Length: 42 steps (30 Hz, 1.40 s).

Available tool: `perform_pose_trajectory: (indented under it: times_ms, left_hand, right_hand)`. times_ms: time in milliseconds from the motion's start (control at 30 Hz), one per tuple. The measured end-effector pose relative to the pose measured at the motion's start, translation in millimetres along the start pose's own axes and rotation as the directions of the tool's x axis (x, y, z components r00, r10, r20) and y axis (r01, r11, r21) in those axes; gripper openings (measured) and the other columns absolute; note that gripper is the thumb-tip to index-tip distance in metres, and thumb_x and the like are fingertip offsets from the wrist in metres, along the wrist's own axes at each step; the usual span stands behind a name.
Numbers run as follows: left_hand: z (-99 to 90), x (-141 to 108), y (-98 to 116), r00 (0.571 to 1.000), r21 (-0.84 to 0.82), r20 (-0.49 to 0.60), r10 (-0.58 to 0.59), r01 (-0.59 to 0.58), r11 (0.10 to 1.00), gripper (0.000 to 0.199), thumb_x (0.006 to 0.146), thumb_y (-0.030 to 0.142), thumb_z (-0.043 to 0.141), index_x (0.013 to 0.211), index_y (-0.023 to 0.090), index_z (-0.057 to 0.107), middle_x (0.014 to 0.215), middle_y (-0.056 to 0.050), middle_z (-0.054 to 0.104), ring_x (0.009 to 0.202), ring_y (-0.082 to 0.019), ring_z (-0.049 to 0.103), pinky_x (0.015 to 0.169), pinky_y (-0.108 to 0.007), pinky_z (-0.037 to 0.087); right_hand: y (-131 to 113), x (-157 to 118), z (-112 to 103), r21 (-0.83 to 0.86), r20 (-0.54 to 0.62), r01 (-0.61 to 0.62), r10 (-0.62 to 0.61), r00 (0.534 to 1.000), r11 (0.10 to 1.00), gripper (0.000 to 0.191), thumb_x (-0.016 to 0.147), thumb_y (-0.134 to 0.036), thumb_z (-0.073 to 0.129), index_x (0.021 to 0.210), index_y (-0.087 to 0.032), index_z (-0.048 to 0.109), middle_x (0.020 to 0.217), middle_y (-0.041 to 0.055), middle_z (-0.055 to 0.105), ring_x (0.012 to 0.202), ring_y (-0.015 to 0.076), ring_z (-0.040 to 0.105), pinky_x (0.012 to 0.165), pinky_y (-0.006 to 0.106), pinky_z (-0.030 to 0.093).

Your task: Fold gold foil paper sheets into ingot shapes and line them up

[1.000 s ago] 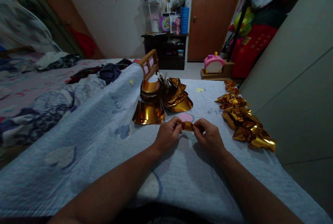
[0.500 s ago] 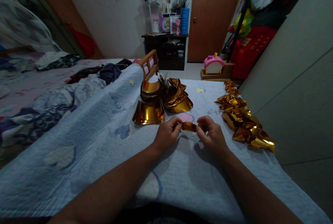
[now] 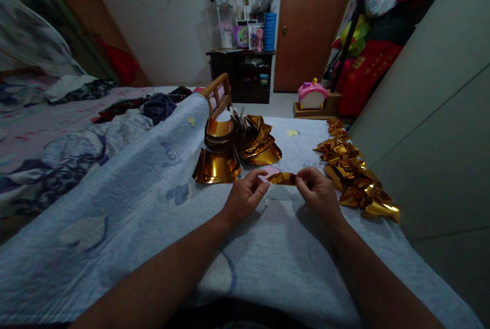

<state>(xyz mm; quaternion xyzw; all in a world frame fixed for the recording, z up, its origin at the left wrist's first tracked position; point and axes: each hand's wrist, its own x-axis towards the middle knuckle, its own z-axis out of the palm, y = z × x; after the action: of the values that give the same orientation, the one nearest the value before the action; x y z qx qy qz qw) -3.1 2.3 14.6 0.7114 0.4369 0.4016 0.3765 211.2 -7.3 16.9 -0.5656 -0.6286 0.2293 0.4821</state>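
left hand [image 3: 245, 195] and right hand [image 3: 318, 194] face each other over a blue quilted bedspread [image 3: 268, 257]. the right pinches one end of a folded gold foil strip [image 3: 282, 179]; the left has thumb and forefinger parted just beside the other end, apparently gripping nothing. the strip sits between them, nearer the person than the fanned gold foil sheets [image 3: 219, 163], with the row of folded gold foil pieces [image 3: 346, 158] off to the right.

it looks very light and thin, springy across its folds yet quick to crease, and the glossy face is probably slick. squeezing the middle would likely dent it, so the ends seem the best hold: a flat, gentle pinch, just firm enough to stop the layers sliding or springing apart.
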Motion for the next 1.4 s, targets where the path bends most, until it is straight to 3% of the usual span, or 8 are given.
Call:
perform_pose_trajectory:
  times_ms: [200,400,500,733,900,1000,1300,1400]
  left_hand:
    - [-6.6,1.7,-1.7,0.998,0.035,-0.056,0.006,-0.004,0.999,0.028,0.092,0.034,0.056,0.115,0.019,0.060,0.074,0.001,0.064,0.066,-0.014,0.059,0.061,-0.024,0.043]
    - [-10.3,4.4,-6.0,0.995,0.063,-0.100,0.012,-0.006,0.998,0.024,0.092,0.032,0.056,0.111,0.019,0.062,0.072,0.002,0.063,0.065,-0.014,0.059,0.062,-0.025,0.042]
    - [-11.9,5.1,-4.5,0.993,0.064,-0.114,0.007,0.000,0.998,0.023,0.091,0.031,0.056,0.109,0.019,0.062,0.073,0.001,0.063,0.066,-0.014,0.058,0.063,-0.025,0.043]
    - [-16.1,7.4,-3.4,0.986,0.060,-0.166,0.004,0.006,0.998,0.020,0.090,0.029,0.056,0.105,0.019,0.064,0.072,0.001,0.063,0.065,-0.014,0.057,0.062,-0.025,0.043]
    - [-21.0,10.1,-7.8,0.976,0.029,-0.217,0.014,-0.008,1.000,0.019,0.090,0.029,0.057,0.105,0.019,0.064,0.074,0.000,0.064,0.067,-0.014,0.059,0.062,-0.024,0.045]
    - [-27.4,13.8,-10.4,0.956,0.013,-0.293,0.012,-0.008,1.000,0.020,0.090,0.031,0.059,0.106,0.019,0.064,0.079,-0.001,0.066,0.070,-0.014,0.061,0.066,-0.025,0.048]
    - [-67.7,28.7,-16.7,0.793,0.150,-0.605,0.069,0.028,0.988,0.020,0.088,0.024,0.053,0.104,0.018,0.064,0.100,-0.005,0.070,0.091,-0.019,0.066,0.088,-0.033,0.052]
    - [-76.2,31.4,-24.2,0.826,0.426,-0.537,0.172,0.090,0.900,0.022,0.089,0.020,0.048,0.101,0.018,0.067,0.102,-0.008,0.070,0.101,-0.024,0.064,0.097,-0.040,0.048]
  right_hand:
    - [5.8,10.5,-25.8,-0.138,-0.286,0.033,-0.071,0.955,0.990,0.010,0.082,-0.030,0.060,0.080,-0.020,0.063,0.064,-0.0018,0.057,0.055,0.0143,0.051,0.055,0.027,0.041]
    - [19.7,26.9,-69.3,-0.357,-0.544,-0.064,-0.152,0.825,0.932,0.004,0.075,-0.022,0.059,0.076,-0.021,0.062,0.075,0.0035,0.060,0.068,0.0202,0.056,0.068,0.035,0.045]
    - [23.2,30.4,-88.4,-0.395,-0.595,-0.149,-0.129,0.794,0.907,0.004,0.070,-0.019,0.059,0.068,-0.022,0.057,0.073,0.0040,0.055,0.067,0.0208,0.051,0.067,0.037,0.043]
    - [36.2,30.4,-113.8,-0.522,-0.530,-0.279,-0.050,0.847,0.806,0.009,0.069,-0.020,0.060,0.065,-0.023,0.053,0.071,0.0064,0.046,0.072,0.0258,0.046,0.071,0.045,0.036]
    - [44.7,32.4,-116.0,-0.550,-0.675,-0.370,-0.137,0.725,0.749,0.008,0.066,-0.020,0.062,0.072,-0.021,0.056,0.085,0.0117,0.049,0.089,0.0347,0.050,0.078,0.053,0.037]
    - [40.6,32.9,-108.4,-0.572,-0.677,-0.293,-0.239,0.696,0.766,0.012,0.065,-0.017,0.061,0.077,-0.020,0.059,0.097,0.0164,0.052,0.099,0.0371,0.051,0.085,0.056,0.037]
    - [15.3,23.0,-55.1,-0.628,-0.360,0.172,-0.480,0.800,0.759,0.005,0.080,-0.017,0.058,0.081,-0.021,0.061,0.086,0.0082,0.057,0.092,0.0279,0.056,0.088,0.047,0.045]
    - [8.2,16.3,-36.4,-0.568,-0.253,0.295,-0.504,0.826,0.769,0.008,0.080,-0.015,0.057,0.083,-0.021,0.061,0.087,0.0068,0.057,0.089,0.0257,0.058,0.083,0.042,0.048]
